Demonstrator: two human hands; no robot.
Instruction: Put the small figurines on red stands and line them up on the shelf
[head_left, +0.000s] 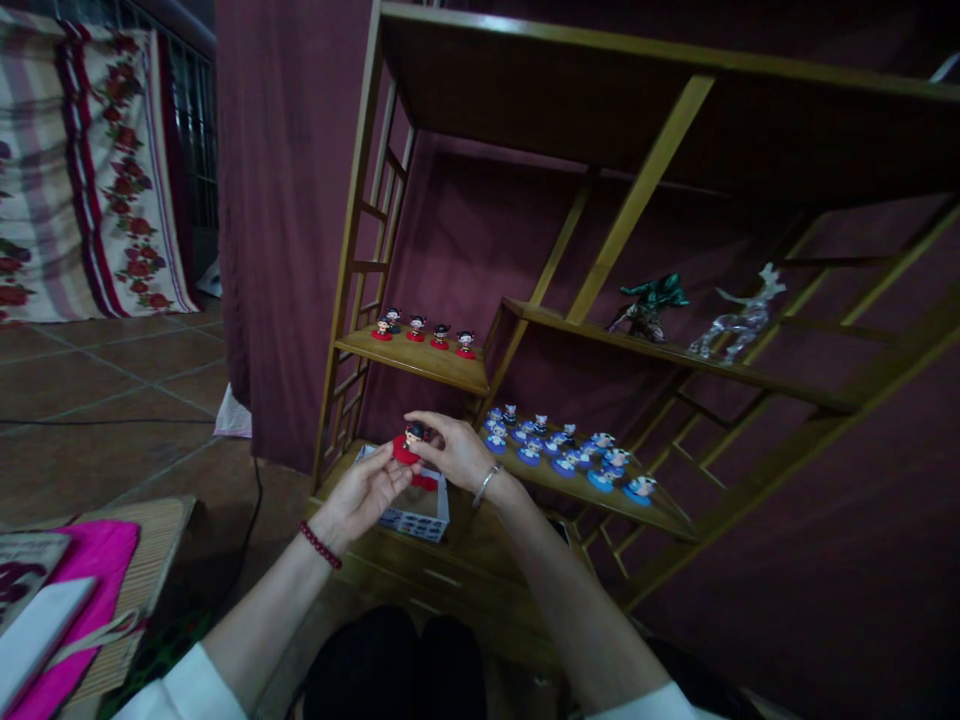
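Note:
Between my two hands is a small black-haired figurine (412,437) on a round red base. My left hand (367,490) grips the base from the left, palm turned up. My right hand (455,450) has its fingers around the figurine's head and side. Below them, an open box (427,524) with printed sides stands on the low shelf, with something red inside. Several similar red-based figurines (440,336) stand on the small upper-left shelf. On the shelf to the right are several figurines on blue and purple bases (529,450).
The wooden display rack (600,495) has slanted posts and lattice sides. A green dark figure (649,305) and a clear deer statue (739,318) stand on its upper right shelf. At lower left, a woven mat (161,535) carries a pink cloth (112,552). A cable (257,500) crosses the floor.

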